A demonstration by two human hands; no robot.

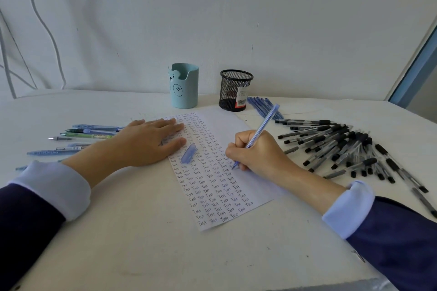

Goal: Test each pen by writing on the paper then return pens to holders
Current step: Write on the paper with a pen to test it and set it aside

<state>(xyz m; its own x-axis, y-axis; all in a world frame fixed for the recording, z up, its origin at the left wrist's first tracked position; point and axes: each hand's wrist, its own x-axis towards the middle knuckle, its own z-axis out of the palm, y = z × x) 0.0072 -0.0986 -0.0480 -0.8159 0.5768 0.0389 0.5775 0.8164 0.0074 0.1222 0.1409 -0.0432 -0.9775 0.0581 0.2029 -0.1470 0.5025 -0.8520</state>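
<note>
My right hand [257, 152] grips a blue pen [264, 123], its tip touching the paper [238, 125] near the right end of a written row. The sheet is filled with rows of the word "Test". My left hand [146, 142] lies flat with straight fingers on the paper's left edge. A blue pen cap [188, 153] lies on the sheet just right of my left thumb. A light blue bear holder [184, 86] and a black mesh holder [235, 90] stand behind the paper.
A big pile of black-capped pens [343, 146] spreads at the right. Several blue pens [262, 106] lie beside the mesh holder. More blue and green pens [89, 133] lie at the left, partly under my left forearm. A white wall stands behind the table [142, 231].
</note>
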